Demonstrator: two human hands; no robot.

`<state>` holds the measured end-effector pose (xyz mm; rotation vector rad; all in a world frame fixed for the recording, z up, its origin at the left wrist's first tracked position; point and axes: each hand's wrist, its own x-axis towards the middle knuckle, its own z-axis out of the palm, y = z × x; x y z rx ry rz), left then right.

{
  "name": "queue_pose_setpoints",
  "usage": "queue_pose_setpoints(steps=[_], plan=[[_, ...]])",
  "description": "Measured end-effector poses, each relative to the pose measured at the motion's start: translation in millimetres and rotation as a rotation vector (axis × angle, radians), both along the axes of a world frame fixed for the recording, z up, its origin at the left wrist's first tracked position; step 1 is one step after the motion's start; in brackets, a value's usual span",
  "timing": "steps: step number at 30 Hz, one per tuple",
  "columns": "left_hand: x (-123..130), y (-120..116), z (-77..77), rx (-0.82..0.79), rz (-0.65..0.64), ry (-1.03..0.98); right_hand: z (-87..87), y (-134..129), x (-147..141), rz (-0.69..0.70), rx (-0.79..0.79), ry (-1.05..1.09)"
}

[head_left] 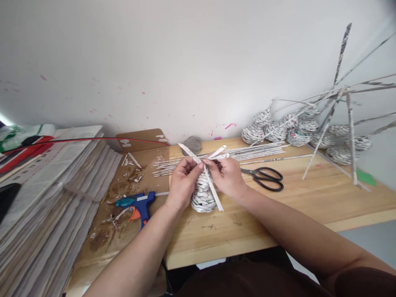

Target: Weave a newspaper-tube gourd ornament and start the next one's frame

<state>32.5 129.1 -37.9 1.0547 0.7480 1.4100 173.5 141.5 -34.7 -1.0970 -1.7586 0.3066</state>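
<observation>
A woven paper piece (pixel 203 197), wider at its bottom, stands upright near the table's front edge. White paper strips (pixel 213 187) cross and stick out at its top. My left hand (pixel 183 181) pinches the strips from the left side, thumb and fingers pressed together. From the right, my right hand (pixel 229 175) grips the strips at the same crossing, its fingertips almost touching those of the left. The fingers partly hide the upper end of the woven piece.
Black-handled scissors (pixel 267 178) lie to the right. Behind the hands are thin paper rods (pixel 256 152) and a grey lump (pixel 192 145). A blue glue gun (pixel 144 206), scraps and stacked newspapers (pixel 62 198) are at the left. Several woven pieces (pixel 276 131) and a rod frame (pixel 349 123) stand at the right.
</observation>
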Motion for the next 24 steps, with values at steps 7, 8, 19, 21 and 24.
queue_pose_setpoints(steps=[7,8,19,21,24], plan=[[6,3,-8.1,-0.007,0.104,-0.032,-1.2,-1,-3,-0.055,-0.013,0.014],[6,3,-9.1,-0.014,0.112,-0.036,-1.1,-2,-3,-0.059,-0.028,0.018],[5,-1,-5.0,0.041,0.127,0.061,4.7,-5,-5,-0.073,-0.073,-0.004],[2,1,-3.8,0.019,0.053,0.052,2.4,-3,-3,-0.071,-0.067,-0.012],[-3,5,-3.1,-0.021,0.000,0.092,-2.6,0,-1,-0.021,-0.087,-0.001]])
